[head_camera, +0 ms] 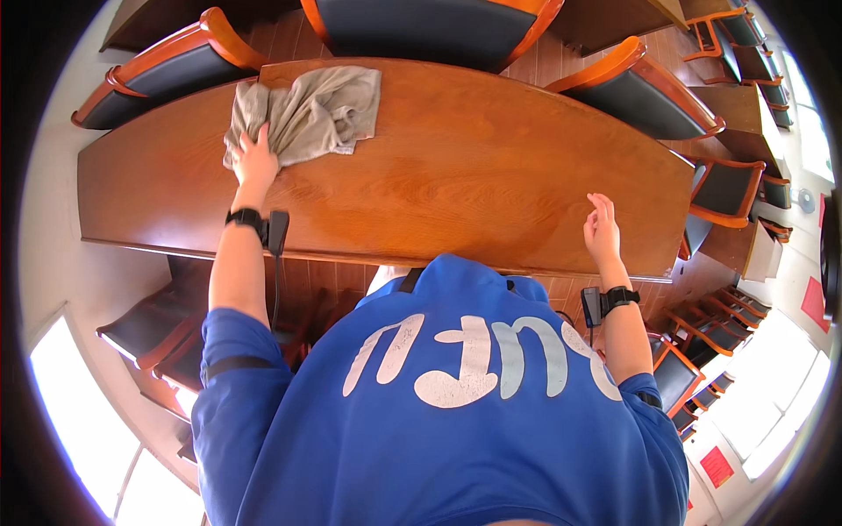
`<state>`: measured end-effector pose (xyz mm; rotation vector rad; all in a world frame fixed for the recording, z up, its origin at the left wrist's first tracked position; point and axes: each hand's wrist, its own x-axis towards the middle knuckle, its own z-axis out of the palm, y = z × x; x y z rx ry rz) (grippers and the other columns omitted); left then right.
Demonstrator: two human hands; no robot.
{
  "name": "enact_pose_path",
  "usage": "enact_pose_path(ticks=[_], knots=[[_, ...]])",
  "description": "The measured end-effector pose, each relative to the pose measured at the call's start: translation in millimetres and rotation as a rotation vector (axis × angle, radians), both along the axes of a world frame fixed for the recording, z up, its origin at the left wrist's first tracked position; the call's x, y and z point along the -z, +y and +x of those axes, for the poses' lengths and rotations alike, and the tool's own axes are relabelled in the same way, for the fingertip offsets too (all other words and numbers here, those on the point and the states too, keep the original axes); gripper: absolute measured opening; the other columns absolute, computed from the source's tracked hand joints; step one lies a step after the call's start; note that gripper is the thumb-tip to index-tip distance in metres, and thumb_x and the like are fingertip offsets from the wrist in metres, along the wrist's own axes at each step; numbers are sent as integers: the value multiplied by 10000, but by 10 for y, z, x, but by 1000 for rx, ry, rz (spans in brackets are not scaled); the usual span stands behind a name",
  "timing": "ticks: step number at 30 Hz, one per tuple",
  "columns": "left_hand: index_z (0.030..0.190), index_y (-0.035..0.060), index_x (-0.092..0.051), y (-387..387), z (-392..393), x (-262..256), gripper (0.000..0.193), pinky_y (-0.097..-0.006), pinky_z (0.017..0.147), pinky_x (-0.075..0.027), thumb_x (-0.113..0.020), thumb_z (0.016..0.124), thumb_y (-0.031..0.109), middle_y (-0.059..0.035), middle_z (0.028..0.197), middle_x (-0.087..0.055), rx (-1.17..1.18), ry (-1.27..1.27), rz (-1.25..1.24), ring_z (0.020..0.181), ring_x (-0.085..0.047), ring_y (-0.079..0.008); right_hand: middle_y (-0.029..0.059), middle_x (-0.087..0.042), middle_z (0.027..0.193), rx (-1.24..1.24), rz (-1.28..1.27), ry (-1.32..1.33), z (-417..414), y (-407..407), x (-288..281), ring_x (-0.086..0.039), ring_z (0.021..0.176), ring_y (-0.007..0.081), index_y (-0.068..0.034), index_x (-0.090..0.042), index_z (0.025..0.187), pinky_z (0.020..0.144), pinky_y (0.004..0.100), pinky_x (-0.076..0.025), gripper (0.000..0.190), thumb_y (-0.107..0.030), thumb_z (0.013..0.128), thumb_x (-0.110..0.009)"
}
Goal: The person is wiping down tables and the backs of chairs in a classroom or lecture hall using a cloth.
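A crumpled grey-beige cloth (322, 115) lies on the wooden tabletop (447, 171), towards its far left. My left hand (255, 160) grips the near left part of this cloth, the fingers sunk among its folds and the thumb pointing forward. Over the right part of the table is my right hand (602, 227), holding nothing. Its fingers are loosely bent with small gaps between them. Whether this hand touches the wood cannot be told. Each wrist carries a black strap with a small dark device and a cable.
Wooden chairs with dark padded backs stand along the table's far side: one left (174, 72), one in the middle (427, 29), one right (644, 92). Another chair (727, 191) is off the right end. The table's near edge (487, 265) runs close to my body.
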<state>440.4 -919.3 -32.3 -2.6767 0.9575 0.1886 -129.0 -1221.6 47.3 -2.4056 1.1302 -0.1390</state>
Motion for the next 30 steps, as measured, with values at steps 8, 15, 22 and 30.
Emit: enact_pose_path(ticks=[8,15,22,30], knots=[[1327,169,-330,1432,-603,-245,642,-533,895,-408,-566,730,182,-230,1291,-326,-144,147,35,1135,-392,-483,123,-474,1225,11,34,17,-204,123,321,-579,884,322,-119,-475,1185,726,381,-505,434,29,778,-472],[1264,40,-327,1013,-1043,-475,668,-500,809,-453,-591,766,398,-292,1171,-442,-137,408,-42,986,-528,-463,126,-471,1236,0,79,27,-492,57,428,-581,887,331,-123,-476,1186,728,385,-504,426,20,784,-470],[1225,-20,-347,305,-2005,-248,680,-507,784,-457,-538,824,496,-328,1120,-483,96,525,-177,925,-557,-467,131,-473,1230,-22,106,-69,-809,48,450,-586,814,300,-111,-483,1182,707,380,-504,403,8,797,-473],[1071,51,-398,-1362,-3314,-251,436,-482,668,-495,-593,782,314,-207,978,-469,626,694,-210,804,-588,-387,131,-476,1223,9,115,-85,-1183,-4,316,-586,799,283,-108,-498,1169,706,363,-506,396,9,791,-477]])
